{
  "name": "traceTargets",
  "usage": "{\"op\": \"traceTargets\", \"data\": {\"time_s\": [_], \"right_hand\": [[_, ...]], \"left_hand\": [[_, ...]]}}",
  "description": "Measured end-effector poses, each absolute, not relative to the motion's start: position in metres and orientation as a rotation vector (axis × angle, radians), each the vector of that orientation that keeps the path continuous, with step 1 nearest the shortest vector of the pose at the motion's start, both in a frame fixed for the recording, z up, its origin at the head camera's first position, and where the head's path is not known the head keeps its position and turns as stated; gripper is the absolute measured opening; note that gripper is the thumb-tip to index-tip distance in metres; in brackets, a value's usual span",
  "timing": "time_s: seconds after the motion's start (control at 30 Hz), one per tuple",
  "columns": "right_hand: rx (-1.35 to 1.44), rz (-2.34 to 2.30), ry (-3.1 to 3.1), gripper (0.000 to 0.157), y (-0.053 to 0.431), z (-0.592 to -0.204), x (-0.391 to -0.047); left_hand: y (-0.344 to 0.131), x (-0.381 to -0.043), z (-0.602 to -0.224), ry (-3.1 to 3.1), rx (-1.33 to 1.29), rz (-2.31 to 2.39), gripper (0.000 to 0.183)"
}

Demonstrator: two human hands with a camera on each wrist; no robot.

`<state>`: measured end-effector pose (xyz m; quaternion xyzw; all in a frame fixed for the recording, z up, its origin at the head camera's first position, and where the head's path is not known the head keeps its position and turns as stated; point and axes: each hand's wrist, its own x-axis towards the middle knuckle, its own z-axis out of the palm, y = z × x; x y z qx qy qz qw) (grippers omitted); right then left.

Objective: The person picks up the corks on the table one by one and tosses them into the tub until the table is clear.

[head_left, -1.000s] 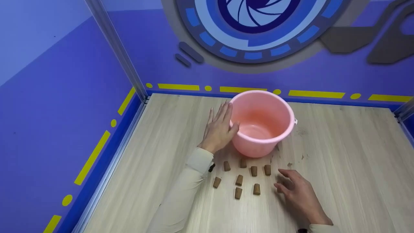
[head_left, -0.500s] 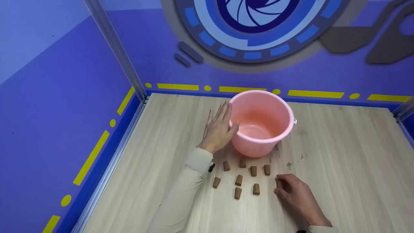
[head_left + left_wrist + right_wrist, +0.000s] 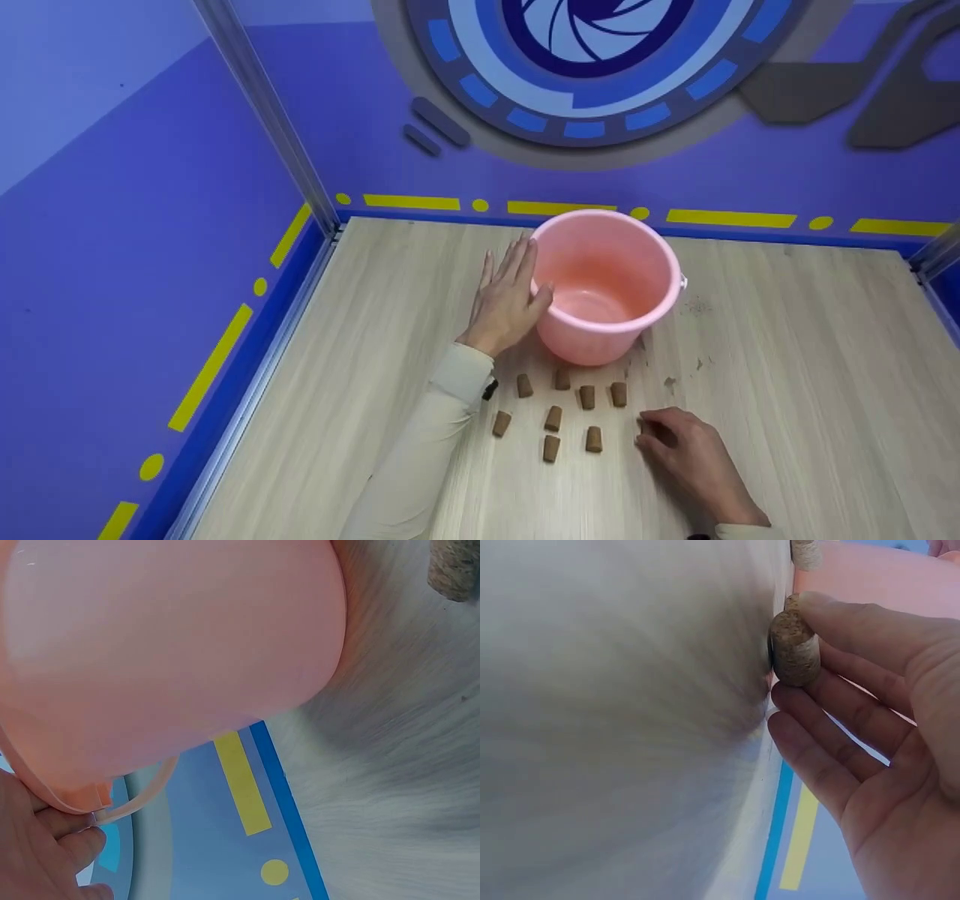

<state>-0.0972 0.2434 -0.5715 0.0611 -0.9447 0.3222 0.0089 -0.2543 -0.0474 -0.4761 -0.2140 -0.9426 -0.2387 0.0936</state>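
A pink bucket (image 3: 592, 341) stands upright near the back wall. At its left rim, my left hand (image 3: 506, 307) grips the wall, thumb over the edge and fingers along the outside. The left wrist view shows the bucket's side (image 3: 180, 637) filling much of the picture, with that hand (image 3: 45, 840) at the rim. On the table lie several tapered brown cork stoppers (image 3: 553, 418) in front of the bucket. To their right, low over the table, my right hand (image 3: 694, 450) pinches a cork stopper (image 3: 796, 656) between thumb and fingers; the head view mostly hides this stopper.
A light wood-grain table (image 3: 360, 360) spans the space below blue walls (image 3: 187, 187) with yellow dashes. The bucket has a pale handle (image 3: 146, 795). Dark specks (image 3: 670, 384) mark the tabletop right of the stoppers.
My right hand's thumb and index finger have come together, and the hand has dropped slightly. The left hand, the bucket and the stoppers on the table have stayed in place.
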Motion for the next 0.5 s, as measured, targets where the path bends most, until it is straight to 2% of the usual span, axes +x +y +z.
{"op": "traceTargets", "data": {"time_s": [0.5], "right_hand": [[0.206,1.008,-2.806,0.032,0.2361,-0.5697,-0.0975]], "left_hand": [[-0.0466,-0.2537,-0.4763,-2.791,-0.629,-0.710,0.074]]}}
